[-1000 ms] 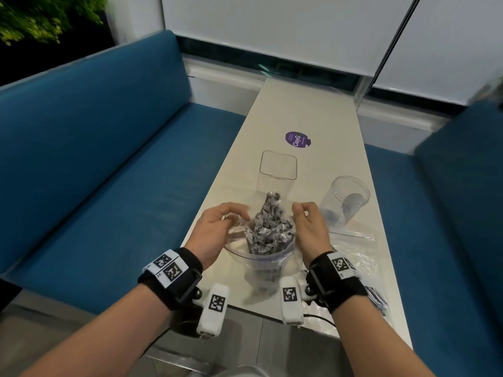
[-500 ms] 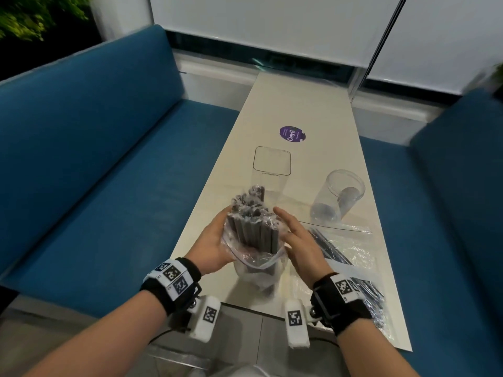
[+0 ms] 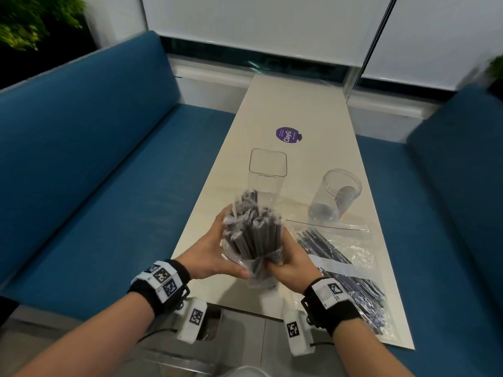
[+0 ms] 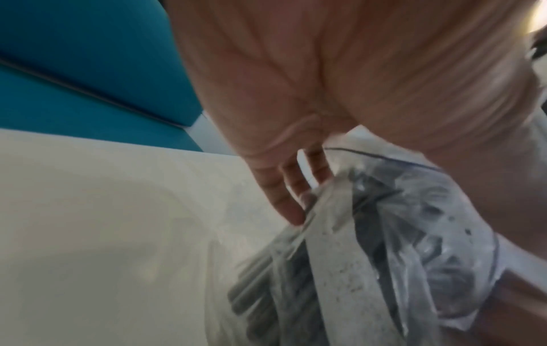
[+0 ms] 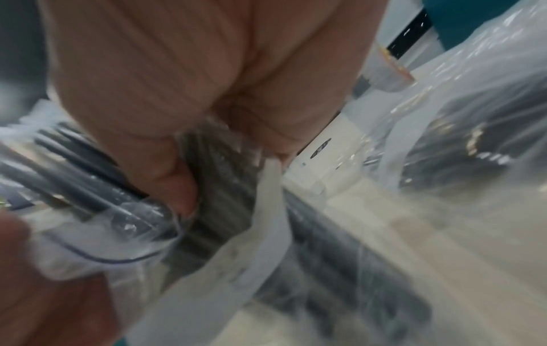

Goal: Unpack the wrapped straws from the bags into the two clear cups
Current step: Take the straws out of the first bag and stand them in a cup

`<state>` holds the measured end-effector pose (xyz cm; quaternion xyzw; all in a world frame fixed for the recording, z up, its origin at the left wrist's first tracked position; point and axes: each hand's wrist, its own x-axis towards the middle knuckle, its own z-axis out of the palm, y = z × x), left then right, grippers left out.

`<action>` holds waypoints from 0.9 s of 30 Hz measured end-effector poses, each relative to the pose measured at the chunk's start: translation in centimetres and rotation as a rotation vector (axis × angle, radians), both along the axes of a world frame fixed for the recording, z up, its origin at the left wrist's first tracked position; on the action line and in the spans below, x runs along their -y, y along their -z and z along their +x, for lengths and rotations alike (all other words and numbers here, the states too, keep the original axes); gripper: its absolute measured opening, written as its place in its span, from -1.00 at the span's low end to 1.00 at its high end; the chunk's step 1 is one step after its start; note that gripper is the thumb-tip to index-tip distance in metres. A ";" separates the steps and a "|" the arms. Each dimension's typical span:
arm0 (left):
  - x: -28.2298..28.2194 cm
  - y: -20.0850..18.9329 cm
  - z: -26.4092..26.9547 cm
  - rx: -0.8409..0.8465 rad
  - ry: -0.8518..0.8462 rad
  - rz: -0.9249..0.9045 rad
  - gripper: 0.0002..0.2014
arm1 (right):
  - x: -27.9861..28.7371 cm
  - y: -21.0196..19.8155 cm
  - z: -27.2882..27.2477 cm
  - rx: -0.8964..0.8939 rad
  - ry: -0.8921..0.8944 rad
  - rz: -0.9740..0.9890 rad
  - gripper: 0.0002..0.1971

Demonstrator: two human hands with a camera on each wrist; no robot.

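Note:
Both hands hold a clear zip bag (image 3: pixel 255 270) upright over the table's near end. A bundle of grey wrapped straws (image 3: pixel 253 229) sticks out of its pushed-down mouth. My left hand (image 3: pixel 215 254) cups the bag from the left, thumb across its lower front. My right hand (image 3: pixel 288 262) grips the lower part of the bundle through the plastic. In the right wrist view the thumb (image 5: pixel 177 187) presses on the bag (image 5: pixel 142 234). The left wrist view shows fingers (image 4: pixel 284 187) behind the bag (image 4: pixel 384 245). A square clear cup (image 3: pixel 268 164) stands just beyond the bundle, a round clear cup (image 3: pixel 337 197) to its right.
A second clear bag of dark wrapped straws (image 3: pixel 343 265) lies flat on the white table (image 3: pixel 304 104) at the right, close to my right wrist. A purple sticker (image 3: pixel 288 135) sits farther along the table. Blue benches (image 3: pixel 95 172) flank both sides.
The bag's mouth has slid down off the straws, baring more of the bundle. Both hands dropped from the bag's rim to its lower part, and the right hand closed round it.

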<state>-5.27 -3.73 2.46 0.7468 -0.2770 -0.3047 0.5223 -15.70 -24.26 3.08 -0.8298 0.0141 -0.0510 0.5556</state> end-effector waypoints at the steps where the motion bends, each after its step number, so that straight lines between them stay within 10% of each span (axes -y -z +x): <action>1: 0.4 0.2 -0.1 0.027 0.001 0.003 0.16 | -0.4 0.0 0.1 0.033 0.003 0.034 -0.48; 6: 0.8 1.7 -0.6 0.169 -0.012 0.125 0.22 | -0.7 0.6 0.6 -0.131 -0.005 0.061 -0.45; 12: 2.3 0.4 -0.6 0.077 -0.254 -0.061 -0.25 | -1.5 -0.4 0.9 -0.189 -0.085 0.234 -0.02; 16: 2.6 -1.7 -0.6 -0.057 -0.440 -0.303 -0.59 | -1.5 -1.5 0.7 0.008 0.327 0.318 -0.30; 19: 2.9 -2.5 -0.4 -0.182 -0.505 -0.449 -0.62 | -1.3 -2.2 -0.9 0.056 0.321 -0.101 -0.59; 23: 4.0 -3.4 -1.4 -0.248 -0.488 -0.497 -0.53 | -1.7 -2.8 -2.5 -0.112 0.144 -0.326 0.18; 27: 6.3 -4.4 -3.1 -0.287 -0.440 -0.522 -0.47 | -1.8 -2.1 -1.8 -0.017 0.224 -0.366 0.18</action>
